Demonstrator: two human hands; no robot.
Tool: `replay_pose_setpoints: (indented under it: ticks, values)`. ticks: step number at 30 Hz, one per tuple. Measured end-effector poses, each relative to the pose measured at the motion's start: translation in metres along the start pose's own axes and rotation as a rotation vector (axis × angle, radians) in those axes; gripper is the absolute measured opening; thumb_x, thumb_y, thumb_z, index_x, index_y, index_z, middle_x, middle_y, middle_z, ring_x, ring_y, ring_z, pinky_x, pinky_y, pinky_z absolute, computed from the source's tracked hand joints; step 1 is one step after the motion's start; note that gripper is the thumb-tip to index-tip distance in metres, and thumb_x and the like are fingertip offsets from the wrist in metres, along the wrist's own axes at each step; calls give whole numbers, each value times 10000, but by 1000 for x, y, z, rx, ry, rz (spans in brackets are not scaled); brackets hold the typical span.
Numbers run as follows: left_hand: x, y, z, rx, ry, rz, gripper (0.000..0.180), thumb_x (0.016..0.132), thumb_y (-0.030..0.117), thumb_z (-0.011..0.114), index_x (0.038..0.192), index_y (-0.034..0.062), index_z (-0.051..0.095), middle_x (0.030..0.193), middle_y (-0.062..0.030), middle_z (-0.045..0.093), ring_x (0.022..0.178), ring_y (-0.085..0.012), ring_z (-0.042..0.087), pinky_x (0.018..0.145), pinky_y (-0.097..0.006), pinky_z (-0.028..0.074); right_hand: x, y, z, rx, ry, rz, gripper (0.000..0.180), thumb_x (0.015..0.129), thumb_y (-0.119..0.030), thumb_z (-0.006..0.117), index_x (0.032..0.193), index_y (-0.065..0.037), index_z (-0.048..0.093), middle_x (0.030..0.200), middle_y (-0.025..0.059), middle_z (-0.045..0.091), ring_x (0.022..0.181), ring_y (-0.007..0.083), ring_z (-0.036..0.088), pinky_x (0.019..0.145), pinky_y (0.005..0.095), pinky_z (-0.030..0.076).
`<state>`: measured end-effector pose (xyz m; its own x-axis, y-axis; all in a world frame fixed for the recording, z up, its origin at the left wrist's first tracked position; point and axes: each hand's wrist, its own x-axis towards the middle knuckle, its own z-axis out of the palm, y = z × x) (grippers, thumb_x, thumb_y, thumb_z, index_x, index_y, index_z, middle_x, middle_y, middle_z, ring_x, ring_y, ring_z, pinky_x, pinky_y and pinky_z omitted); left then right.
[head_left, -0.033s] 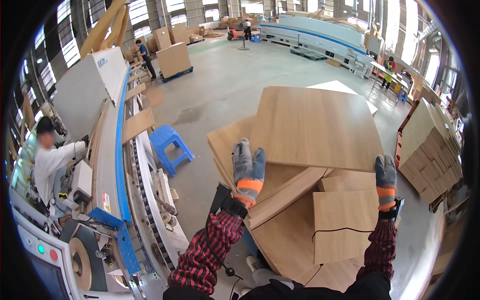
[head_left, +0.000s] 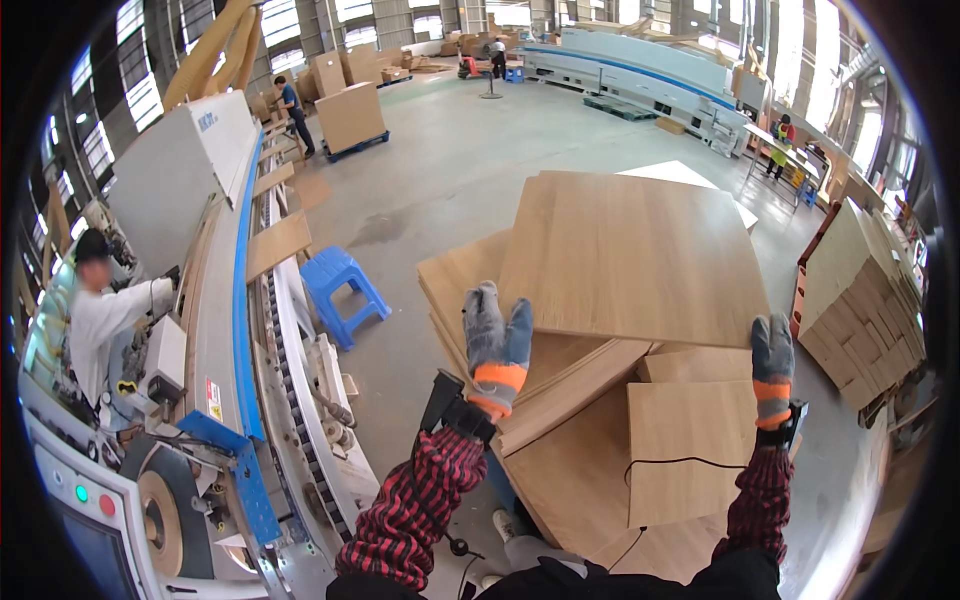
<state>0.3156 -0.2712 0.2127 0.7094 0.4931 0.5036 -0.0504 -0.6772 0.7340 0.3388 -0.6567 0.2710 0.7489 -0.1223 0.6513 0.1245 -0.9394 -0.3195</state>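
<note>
A large flat wood-grain panel [head_left: 640,255] lies tilted across the top of a stack of similar boards. My left hand [head_left: 497,335], in a grey glove with an orange cuff, is at its near left corner, thumb over the panel and fingers along its left edge. At the near right corner, my right hand [head_left: 773,365], gloved alike, grips the panel's edge; part of its fingers is hidden. Under the panel are several boards set at different angles, among them a smaller board [head_left: 690,460] crossed by a thin black cable [head_left: 690,459].
To the left runs a long machine with a blue rail [head_left: 243,300]; a person in white [head_left: 105,320] works beside it. A blue stool [head_left: 343,295] stands between machine and stack. On the right is a pile of boards [head_left: 865,300]. Other people are farther off.
</note>
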Motion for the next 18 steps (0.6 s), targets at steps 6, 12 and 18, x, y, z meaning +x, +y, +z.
replay_pose_setpoints:
  ticks: [6,12,18]
  values:
    - [-65,0,-72,-890,-208,-966,455,890,394,561,1185,48,545,1051,-112,616,794,-255,657,624,-339,524,-54,4,-23,317,12,85,475,861,-257,651,1165,81,515,1089,159,609,1004,239,572,904,327,438]
    - [-178,-57,-176,-625,-247,-248,438,807,161,673,1202,25,542,1186,-137,570,954,-308,614,779,-367,503,-31,49,-22,1011,-784,326,349,942,-203,533,1185,48,536,1035,76,607,841,132,596,734,231,498]
    - [-389,-69,-250,-284,-61,-248,384,825,150,631,1157,-15,528,1084,-140,557,998,-259,536,852,-355,412,-102,1,30,933,-1016,117,143,921,-84,532,1007,-9,619,916,41,648,774,120,617,680,248,518]
